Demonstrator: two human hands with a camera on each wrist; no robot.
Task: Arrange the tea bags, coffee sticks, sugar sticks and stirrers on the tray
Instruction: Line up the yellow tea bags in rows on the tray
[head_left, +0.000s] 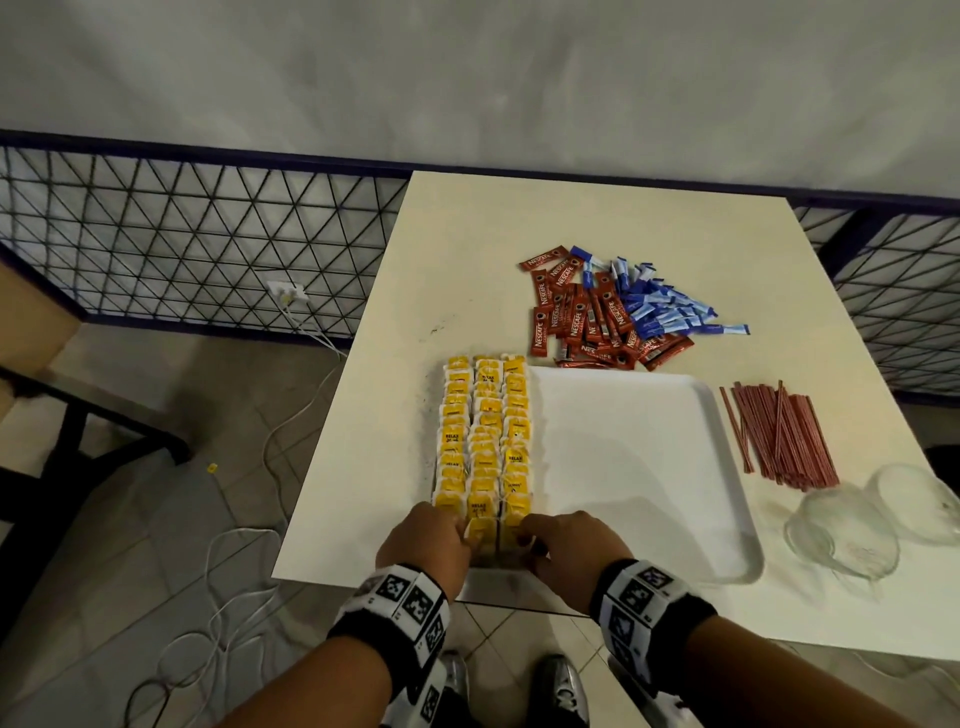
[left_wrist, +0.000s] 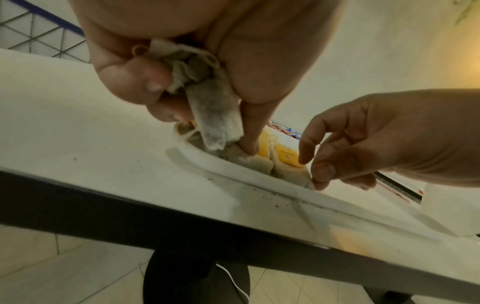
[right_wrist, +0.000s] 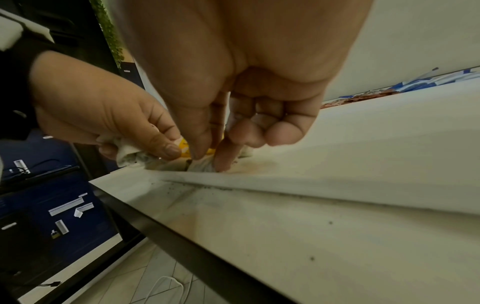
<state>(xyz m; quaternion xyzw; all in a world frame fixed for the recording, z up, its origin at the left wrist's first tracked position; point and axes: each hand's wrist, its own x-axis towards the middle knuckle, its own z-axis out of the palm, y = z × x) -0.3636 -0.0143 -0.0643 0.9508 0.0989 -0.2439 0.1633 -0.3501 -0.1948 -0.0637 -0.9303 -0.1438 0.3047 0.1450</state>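
A: Head view. Flat white rectangular plastic tray (head_left: 649, 467) is the landmark. Three tight columns of yellow-tagged paper tea bags (head_left: 485, 441) fill its left strip, overlapped like shingles, probably to save room for the rest. Left hand (head_left: 423, 545) and right hand (head_left: 571, 551) meet at the tray's near-left corner.

B: The other stock?

A: Off the tray. Red coffee sticks (head_left: 582, 317) and blue-white sugar sticks (head_left: 660, 306) lie heaped just beyond its far edge; thin red stirrers (head_left: 779, 436) lie beside its right edge, clear glass cups (head_left: 841, 530) nearer than those.

B: Left wrist view?

A: Left hand (left_wrist: 207, 61) is curled round a small bunch of spare tea bags (left_wrist: 207, 107), its forefinger pressing a bag down inside the tray rim (left_wrist: 233, 164). A reserve to feed the rows, I'd judge.

B: Right wrist view?

A: Right hand (right_wrist: 233, 102): thumb and forefinger pinch one bag (right_wrist: 202, 164) at the tray's near rim, other fingers folded away. Seating the last row, likely.
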